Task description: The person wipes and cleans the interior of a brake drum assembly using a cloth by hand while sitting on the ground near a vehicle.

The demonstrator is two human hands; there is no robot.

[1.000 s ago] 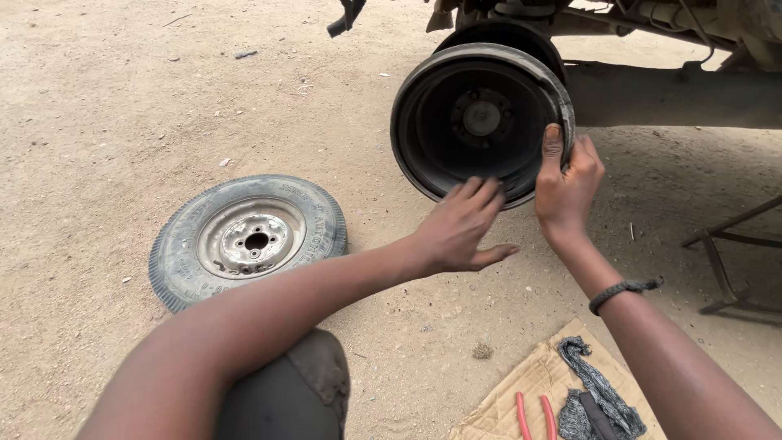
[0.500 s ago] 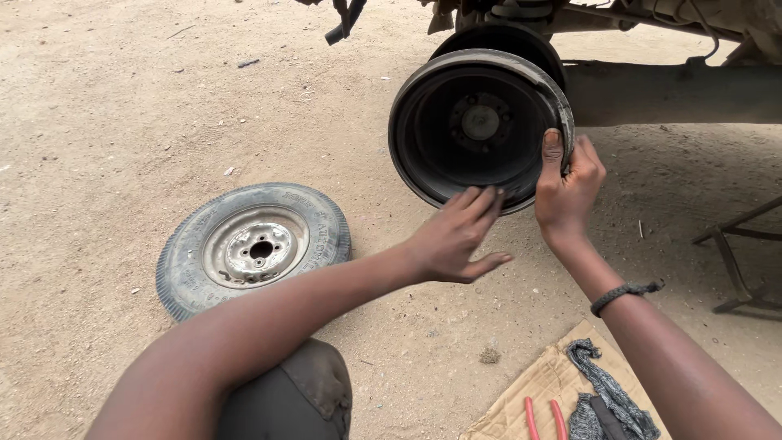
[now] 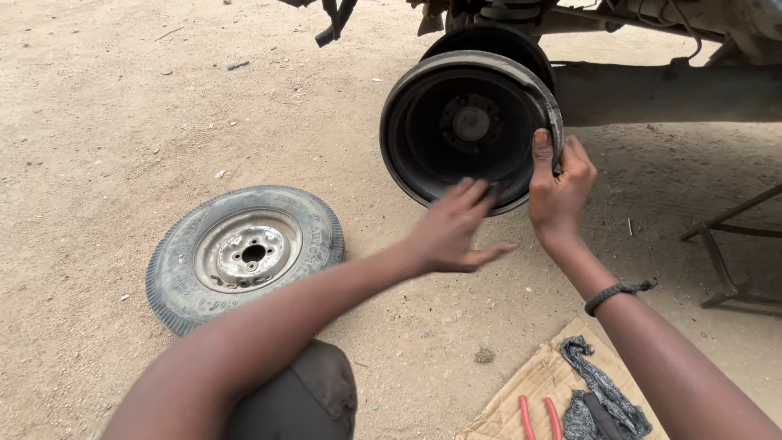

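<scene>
A black brake drum [image 3: 432, 134] hangs on the hub of a raised vehicle, its hollow side facing me. My right hand [image 3: 560, 189] grips the drum's right rim, thumb on the inner edge. My left hand [image 3: 454, 230] is flat and open, fingertips touching the drum's lower rim. A removed wheel with a tyre [image 3: 244, 253] lies flat on the sand to the left of my left forearm.
The vehicle's underside and axle [image 3: 668, 90] span the top right. A metal stand [image 3: 729, 253] is at the right edge. A piece of cardboard [image 3: 538, 383] at the bottom right holds red-handled pliers [image 3: 538, 417] and a dark rag [image 3: 599, 387]. My knee [image 3: 305, 399] is at the bottom centre.
My left hand has shifted slightly along the drum's lower rim and looks blurred from moving. My right hand stays on the right rim. The view has moved a little closer.
</scene>
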